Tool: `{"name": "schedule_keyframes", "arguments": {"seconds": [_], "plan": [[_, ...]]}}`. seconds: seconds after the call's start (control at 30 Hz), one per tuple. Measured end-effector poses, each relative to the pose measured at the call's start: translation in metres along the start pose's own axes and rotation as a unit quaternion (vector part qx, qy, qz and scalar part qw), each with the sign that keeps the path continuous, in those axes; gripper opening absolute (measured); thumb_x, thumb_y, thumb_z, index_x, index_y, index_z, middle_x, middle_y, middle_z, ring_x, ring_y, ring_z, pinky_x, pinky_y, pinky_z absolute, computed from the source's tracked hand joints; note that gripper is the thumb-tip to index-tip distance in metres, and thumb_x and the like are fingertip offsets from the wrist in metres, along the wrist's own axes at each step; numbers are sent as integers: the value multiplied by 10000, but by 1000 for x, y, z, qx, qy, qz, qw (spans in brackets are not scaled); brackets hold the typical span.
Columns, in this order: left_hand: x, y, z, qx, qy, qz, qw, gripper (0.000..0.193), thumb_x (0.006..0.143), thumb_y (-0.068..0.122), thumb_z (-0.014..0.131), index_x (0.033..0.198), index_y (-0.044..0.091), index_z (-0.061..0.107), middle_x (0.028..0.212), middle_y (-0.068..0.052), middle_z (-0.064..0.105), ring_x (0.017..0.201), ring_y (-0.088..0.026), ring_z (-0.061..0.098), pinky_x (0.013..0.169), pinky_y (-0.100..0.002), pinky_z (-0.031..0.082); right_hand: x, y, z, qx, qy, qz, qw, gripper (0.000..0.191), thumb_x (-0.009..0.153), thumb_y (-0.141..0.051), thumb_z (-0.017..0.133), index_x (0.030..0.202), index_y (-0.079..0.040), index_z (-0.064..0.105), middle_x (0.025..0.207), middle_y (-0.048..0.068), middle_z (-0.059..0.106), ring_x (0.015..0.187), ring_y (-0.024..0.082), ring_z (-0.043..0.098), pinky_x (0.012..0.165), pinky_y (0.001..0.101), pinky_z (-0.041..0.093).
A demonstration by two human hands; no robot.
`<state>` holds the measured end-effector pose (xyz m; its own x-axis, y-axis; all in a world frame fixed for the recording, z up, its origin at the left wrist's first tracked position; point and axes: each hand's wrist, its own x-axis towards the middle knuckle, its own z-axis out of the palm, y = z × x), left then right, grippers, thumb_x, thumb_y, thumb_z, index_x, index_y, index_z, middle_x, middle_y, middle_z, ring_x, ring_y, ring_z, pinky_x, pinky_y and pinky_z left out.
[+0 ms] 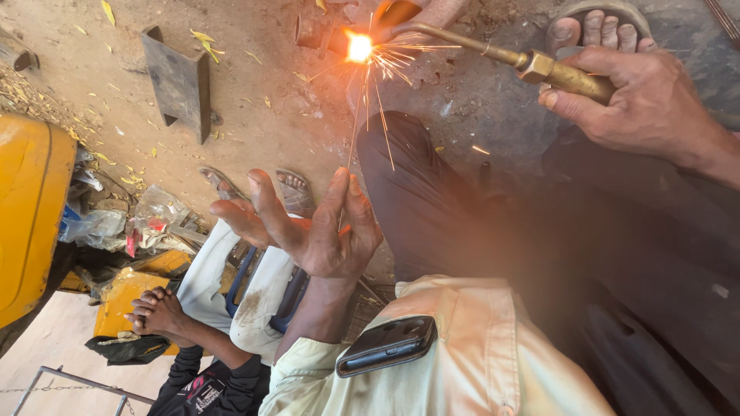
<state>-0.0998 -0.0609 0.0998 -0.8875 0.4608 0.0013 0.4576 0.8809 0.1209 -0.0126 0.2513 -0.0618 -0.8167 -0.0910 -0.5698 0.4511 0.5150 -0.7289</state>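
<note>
The right hand is wrapped around the brass handle of a gas torch, fingers curled shut on it, thumb lying along the top. The torch's thin bent neck runs away from that hand to a bright flame point, where sparks spray outward and downward. The flame sits against a rusty metal workpiece lying on the dirt floor; its exact shape is lost in the glare.

The left hand is below the flame, well apart from it, held open with fingers spread and slightly bent. A thin filler rod rises from between its thumb and fingers toward the flame (the grip looks light, pinched rather than clenched). The sleeve of that arm is pale, and a dark phone pokes from the pale shirt pocket below the hand.

Left of the flame, a dark steel wedge-shaped block rests on the floor. Right of the flame, beyond the torch handle, bare toes in a sandal show. Lower left of the flame, another person sits with clasped hands and sandalled feet, beside a yellow container and crumpled plastic bags.
</note>
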Motion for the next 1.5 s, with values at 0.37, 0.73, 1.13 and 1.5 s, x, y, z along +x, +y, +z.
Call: {"name": "schedule_keyframes", "arguments": {"seconds": [0.37,0.73,1.13,1.5], "plan": [[-1,0,2,-28,7,-26,999,83,1006,203,761,1073,184,808,1717,-101,218,1585,-388,-35,1265,-615,33,-4,10,3,57,-28,26,998,324,951,-330,791,1172,-97,752,764,56,683,671,183,663,706,347,548],[1,-3,4,-77,21,-102,992,125,1035,265,731,1047,165,806,1666,-129,258,1601,-426,64,1273,-625,125,-8,20,8,63,-43,36,996,330,981,-343,788,1208,-106,748,722,46,665,623,164,642,697,340,536],[2,-3,4,-51,21,-90,994,105,1040,272,741,1054,189,803,1661,-124,254,1596,-425,60,1265,-633,140,-6,20,8,55,-47,35,997,353,969,-364,783,1211,-110,749,766,42,674,675,182,661,696,341,547],[5,-4,8,-53,24,-82,995,102,1042,275,744,1059,191,801,1665,-117,246,1598,-409,47,1269,-623,146,-5,18,9,33,-37,38,998,328,975,-382,788,1188,-135,757,789,52,690,721,214,680,746,371,552]]}}
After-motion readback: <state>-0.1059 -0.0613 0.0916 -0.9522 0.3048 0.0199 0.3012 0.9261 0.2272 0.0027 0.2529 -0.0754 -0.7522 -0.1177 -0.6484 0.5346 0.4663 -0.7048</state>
